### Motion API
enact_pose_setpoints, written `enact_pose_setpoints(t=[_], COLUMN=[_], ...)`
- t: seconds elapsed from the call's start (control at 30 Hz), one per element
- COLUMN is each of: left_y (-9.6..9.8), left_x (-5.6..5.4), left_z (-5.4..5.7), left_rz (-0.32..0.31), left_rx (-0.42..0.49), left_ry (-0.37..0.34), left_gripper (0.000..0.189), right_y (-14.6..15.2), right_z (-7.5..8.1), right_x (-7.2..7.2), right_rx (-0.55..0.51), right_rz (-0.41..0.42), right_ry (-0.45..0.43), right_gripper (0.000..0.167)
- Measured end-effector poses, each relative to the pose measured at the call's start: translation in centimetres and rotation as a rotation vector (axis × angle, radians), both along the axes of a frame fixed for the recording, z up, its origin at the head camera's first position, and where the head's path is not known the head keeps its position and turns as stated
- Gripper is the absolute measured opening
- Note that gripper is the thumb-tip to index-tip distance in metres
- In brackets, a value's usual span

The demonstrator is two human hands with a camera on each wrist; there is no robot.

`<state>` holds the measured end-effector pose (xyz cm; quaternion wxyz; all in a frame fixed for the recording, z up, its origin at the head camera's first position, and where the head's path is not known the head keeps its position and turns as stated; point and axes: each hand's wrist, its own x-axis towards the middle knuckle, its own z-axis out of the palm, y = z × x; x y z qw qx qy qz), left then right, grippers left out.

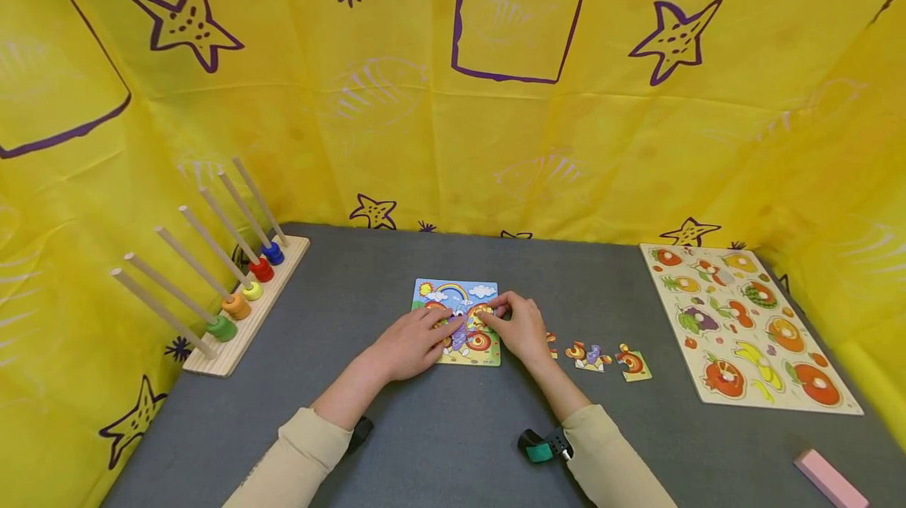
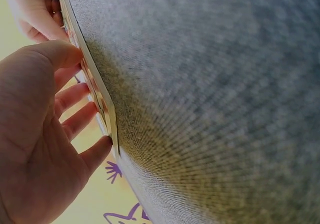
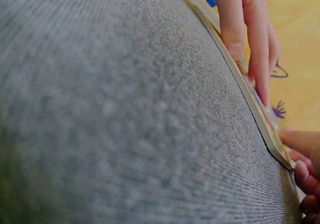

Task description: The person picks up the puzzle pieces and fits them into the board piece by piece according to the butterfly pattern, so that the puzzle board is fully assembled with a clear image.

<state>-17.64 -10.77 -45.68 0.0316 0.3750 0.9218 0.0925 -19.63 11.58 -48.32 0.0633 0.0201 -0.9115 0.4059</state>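
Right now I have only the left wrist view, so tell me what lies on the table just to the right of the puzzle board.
Observer: In the head view, loose puzzle pieces lie on the table to the right of the puzzle board, one partly hidden by the right hand or its wrist.
Operator: Carry on past those pieces and report.
Observer: Farther right lies a flat fruit board with fruit pictures on it.
Operator: Now give me the table's left side.
Observer: A wooden peg stand sits there, with green, orange, yellow, red and blue beads low on its pegs.
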Motion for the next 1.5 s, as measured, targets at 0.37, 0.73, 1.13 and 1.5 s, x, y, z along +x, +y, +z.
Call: enact_pose_setpoints(t=[0.37, 0.73, 1.13, 1.5], left_y=[0.1, 0.3, 0.0, -2.9], left_x=[0.1, -0.1, 0.3, 5.0], left_z=[0.0, -0.1, 0.1, 0.3], left_rz=[0.014, 0.021, 0.022, 0.175], left_rx=[-0.029, -0.056, 0.047, 0.185], left_ry=[0.01, -0.012, -0.033, -0.213], left_gripper=[0.049, 0.05, 0.05, 0.063], right_y=[0.0, 2.5, 4.3, 9.6], right_z=[-0.4, 0.2, 0.9, 1.0], right_x=[0.1, -0.2, 1.0, 3.7], right_rx=[0.094, 0.044, -0.005, 0.124], right_rz=[0.047, 0.275, 0.212, 0.153], right_ry=[0.061, -0.024, 0.063, 0.125], right_gripper=[0.019, 0.029, 0.019, 0.021])
